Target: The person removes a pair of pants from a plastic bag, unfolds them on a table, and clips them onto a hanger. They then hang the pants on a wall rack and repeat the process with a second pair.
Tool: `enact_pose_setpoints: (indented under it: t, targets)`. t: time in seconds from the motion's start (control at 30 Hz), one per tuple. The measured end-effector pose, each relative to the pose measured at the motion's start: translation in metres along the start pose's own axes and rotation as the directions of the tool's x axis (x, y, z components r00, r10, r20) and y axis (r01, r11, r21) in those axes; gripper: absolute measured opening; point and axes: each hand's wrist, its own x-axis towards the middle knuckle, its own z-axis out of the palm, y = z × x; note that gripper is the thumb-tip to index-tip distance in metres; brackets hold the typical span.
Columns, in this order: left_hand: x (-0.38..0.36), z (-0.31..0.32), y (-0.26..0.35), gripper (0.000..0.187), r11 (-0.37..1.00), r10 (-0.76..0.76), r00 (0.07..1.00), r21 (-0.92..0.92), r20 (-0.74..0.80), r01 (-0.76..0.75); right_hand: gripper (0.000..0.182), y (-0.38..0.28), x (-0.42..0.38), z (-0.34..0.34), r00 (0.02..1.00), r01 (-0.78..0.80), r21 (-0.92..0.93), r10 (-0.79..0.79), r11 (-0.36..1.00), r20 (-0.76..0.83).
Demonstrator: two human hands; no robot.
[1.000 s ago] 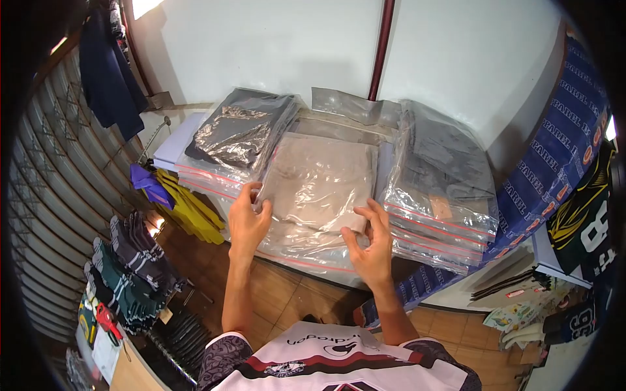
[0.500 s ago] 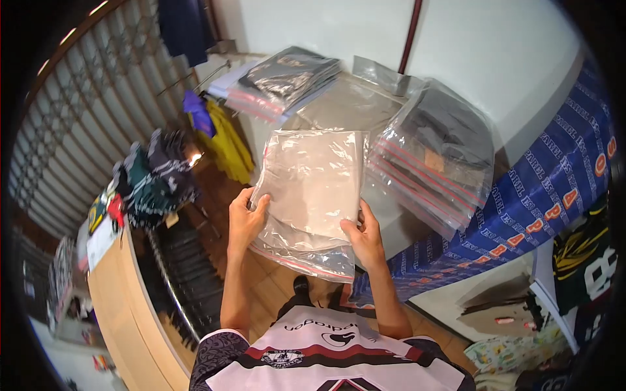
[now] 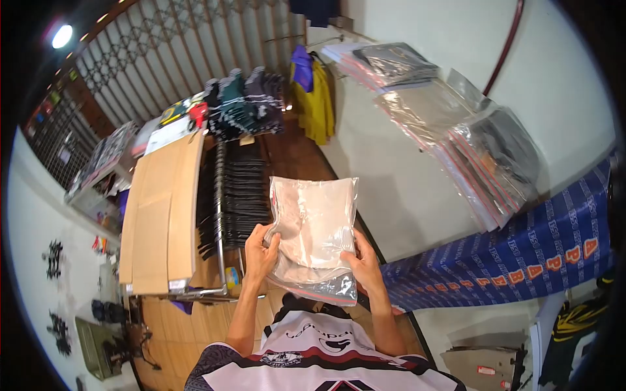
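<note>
A clear plastic zip bag [image 3: 316,218] with a folded beige piece of cloth inside is held up in front of my chest. Its red seal strip lies along the lower edge, towards me. My left hand [image 3: 261,253] grips the left side with the thumb on top. On the opposite side my right hand [image 3: 364,262] holds the bag the same way. The fingers of both hands are partly hidden beneath the plastic.
A white table [image 3: 385,189] stands right, bearing bagged dark garments [image 3: 502,156], a flat beige bag [image 3: 420,111] and another bagged stack [image 3: 398,62]. A blue lettered banner [image 3: 482,260] drapes its front. Left are a rack of black clothes [image 3: 241,189] and a brown panel [image 3: 163,208].
My view has swung left, away from the table's stacks, and the bag in both hands has moved with it towards the clothes rack. Both hands keep their hold.
</note>
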Motion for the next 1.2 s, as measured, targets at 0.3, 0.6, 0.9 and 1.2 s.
enact_pose_setpoints:
  t: [0.3,0.6,0.9,1.2]
  targets:
    - [-0.12,-0.154,-0.015,0.023,0.977,-0.146,0.961,0.12,-0.233,0.177,0.068,0.018,-0.054,0.135,0.947,-0.052,0.019,0.043,0.998,0.317]
    - [-0.251,-0.328,-0.033,0.023,0.93,-0.211,0.882,0.19,-0.422,0.314,0.069,0.033,-0.148,0.306,0.812,-0.181,0.004,0.148,0.983,0.565]
    - [-0.293,-0.42,-0.068,0.024,0.91,-0.245,0.828,0.177,-0.504,0.376,0.069,0.051,-0.18,0.409,0.791,-0.206,-0.053,0.198,0.977,0.579]
    - [-0.252,-0.471,-0.135,0.03,0.879,-0.332,0.821,0.164,-0.464,0.449,0.065,0.067,-0.141,0.474,0.823,-0.25,-0.019,0.223,0.968,0.522]
